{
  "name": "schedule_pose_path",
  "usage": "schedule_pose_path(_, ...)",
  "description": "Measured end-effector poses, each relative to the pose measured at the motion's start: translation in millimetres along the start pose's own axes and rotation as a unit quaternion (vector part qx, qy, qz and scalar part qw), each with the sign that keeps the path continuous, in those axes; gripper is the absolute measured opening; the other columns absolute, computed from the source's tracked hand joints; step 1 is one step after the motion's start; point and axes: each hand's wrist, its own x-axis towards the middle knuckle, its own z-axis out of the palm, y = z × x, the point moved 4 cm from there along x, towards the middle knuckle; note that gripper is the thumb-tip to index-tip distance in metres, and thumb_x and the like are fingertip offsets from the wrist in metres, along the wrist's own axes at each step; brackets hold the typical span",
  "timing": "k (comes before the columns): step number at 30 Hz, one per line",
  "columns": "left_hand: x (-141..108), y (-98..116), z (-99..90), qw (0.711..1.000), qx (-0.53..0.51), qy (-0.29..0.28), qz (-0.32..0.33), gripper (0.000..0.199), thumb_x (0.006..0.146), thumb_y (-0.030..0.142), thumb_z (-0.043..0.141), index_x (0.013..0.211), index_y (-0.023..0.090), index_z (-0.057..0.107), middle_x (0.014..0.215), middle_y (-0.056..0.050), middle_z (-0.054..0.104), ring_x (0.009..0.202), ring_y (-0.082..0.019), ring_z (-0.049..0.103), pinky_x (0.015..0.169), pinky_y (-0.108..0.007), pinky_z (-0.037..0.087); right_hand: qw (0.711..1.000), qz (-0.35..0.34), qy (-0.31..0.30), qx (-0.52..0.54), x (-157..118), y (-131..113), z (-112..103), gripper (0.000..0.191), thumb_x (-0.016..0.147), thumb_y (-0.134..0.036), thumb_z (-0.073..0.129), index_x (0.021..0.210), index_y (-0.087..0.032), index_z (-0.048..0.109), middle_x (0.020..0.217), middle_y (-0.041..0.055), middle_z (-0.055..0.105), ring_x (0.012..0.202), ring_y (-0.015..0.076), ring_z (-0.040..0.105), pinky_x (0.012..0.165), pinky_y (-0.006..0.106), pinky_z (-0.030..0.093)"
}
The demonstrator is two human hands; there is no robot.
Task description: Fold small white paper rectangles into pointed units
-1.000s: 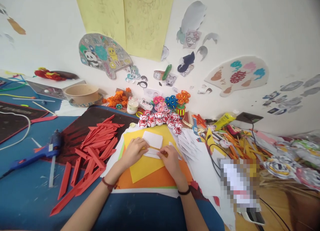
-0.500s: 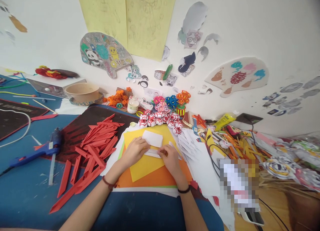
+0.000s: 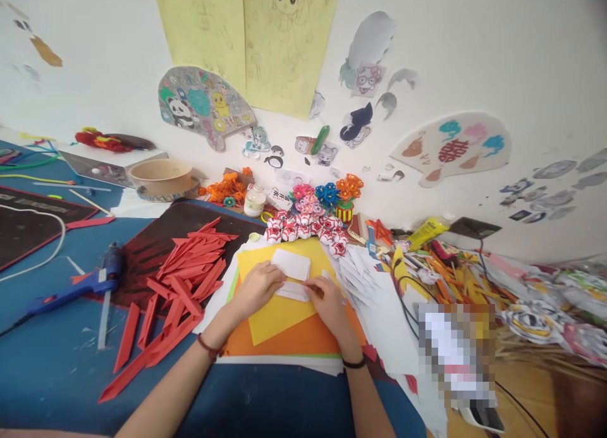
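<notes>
Fingers point(image 3: 276, 277) | left hand point(image 3: 257, 291), right hand point(image 3: 327, 303) | nearly closed | pinching white paper point(image 3: 293, 291)

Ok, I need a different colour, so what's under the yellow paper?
Orange paper sticks out from under the yellow paper, with a green edge and white sheets lower down. Anything wholly covered by the yellow can't be seen.

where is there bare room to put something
Mostly bare: the blue surface below the glue gun, left of the red paper strips; its stretch between the forearms, below the paper stack. Crowded: the yellow sheet, under the left hand, right hand and white paper; the right side, heaped with paper scraps; the far edge, with flowers.
</notes>
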Motion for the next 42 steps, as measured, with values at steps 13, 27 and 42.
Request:
schedule_pose_path(13, 3, -1, 3.5, 1.000, -0.019, -0.013, 0.002, 0.009, 0.091, 0.023, 0.057, 0.089, 0.021, 0.066, 0.086, -0.003, 0.067, 0.085, -0.020, 0.057, 0.077, -0.032, 0.040, 1.000, -0.002, 0.001, -0.017, 1, 4, 2, 0.017, 0.078, -0.007, 0.057, 0.074, -0.021, 0.067, 0.072, 0.0033, 0.066, 0.070, 0.0209, 0.059, 0.065, 0.031, 0.045)
schedule_pose_path(27, 2, -4, 7.7, 1.000, -0.003, 0.004, -0.011, 0.008, 0.090, 0.022, 0.058, 0.090, 0.021, 0.066, 0.089, -0.005, 0.068, 0.088, -0.022, 0.055, 0.076, -0.034, 0.037, 1.000, -0.006, 0.017, -0.007, -1, 10, 0, 0.009, 0.083, -0.018, 0.062, 0.081, -0.022, 0.071, 0.080, 0.0054, 0.068, 0.076, 0.0224, 0.062, 0.071, 0.034, 0.049)
schedule_pose_path(42, 1, 4, 4.8, 1.000, -0.002, 0.007, -0.008, 0.012, 0.092, 0.023, 0.056, 0.084, 0.021, 0.066, 0.084, -0.003, 0.068, 0.085, -0.020, 0.055, 0.076, -0.032, 0.036, 0.997, 0.034, 0.075, 0.000, -3, 13, 3, 0.016, 0.072, -0.009, 0.061, 0.065, -0.020, 0.070, 0.069, 0.0052, 0.069, 0.069, 0.0221, 0.061, 0.064, 0.033, 0.046)
